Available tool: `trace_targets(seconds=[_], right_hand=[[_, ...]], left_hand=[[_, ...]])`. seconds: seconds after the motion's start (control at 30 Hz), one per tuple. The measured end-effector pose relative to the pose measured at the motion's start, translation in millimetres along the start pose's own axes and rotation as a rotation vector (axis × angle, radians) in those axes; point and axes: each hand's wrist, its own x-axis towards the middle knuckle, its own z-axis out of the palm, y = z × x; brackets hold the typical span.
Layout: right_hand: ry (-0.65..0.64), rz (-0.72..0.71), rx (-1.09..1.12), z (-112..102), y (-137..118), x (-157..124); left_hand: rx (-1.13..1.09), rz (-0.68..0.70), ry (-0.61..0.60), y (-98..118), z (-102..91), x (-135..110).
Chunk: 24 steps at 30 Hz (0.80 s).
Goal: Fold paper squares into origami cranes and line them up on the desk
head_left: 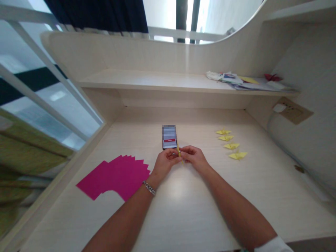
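Between my hands stands a small piece of folded yellow paper (178, 149), seen nearly edge-on. My left hand (167, 161) pinches it from the left, thumb and fingers closed. From the right, my right hand (193, 156) grips it with its fingertips. Fingers cover much of the paper, so its exact shape is hidden. Just beyond my hands a phone (169, 136) lies with its screen lit. Several folded yellow paper cranes (231, 146) sit in a column to the right. A fan of magenta paper sheets (126, 175) is spread on the left, partly behind my left forearm.
The pale desk (178, 217) carries all of this. Above its back runs a shelf (157, 81) with papers and a red folded piece (273, 77) at the right. A socket (293, 110) with a plugged-in cable (278, 140) is on the right wall. White rails (47, 63) border the left.
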Motion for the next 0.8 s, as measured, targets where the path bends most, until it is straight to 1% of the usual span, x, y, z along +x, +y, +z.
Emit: trace_targets(seconds=[0.27,0.4,0.6,0.73,0.8], right_hand=[[-0.001,0.015,-0.043,0,-6,-3],[0.012,-0.002,-0.061,-1,-3,-2],[0.016,-0.067,-0.115,-3,4,3],[0.007,-0.12,-0.166,-5,3,3],[0.002,-0.12,-0.19,-6,1,2]], left_hand=[[-0.047,0.011,-0.061,-3,-2.3,1],[-0.095,0.005,-0.056,-9,-2.9,4],[-0.139,0.036,-0.068,-18,-4.0,8],[-0.124,0.037,-0.075,-16,-2.2,9],[-0.099,0.037,-0.065,-13,-0.7,8]])
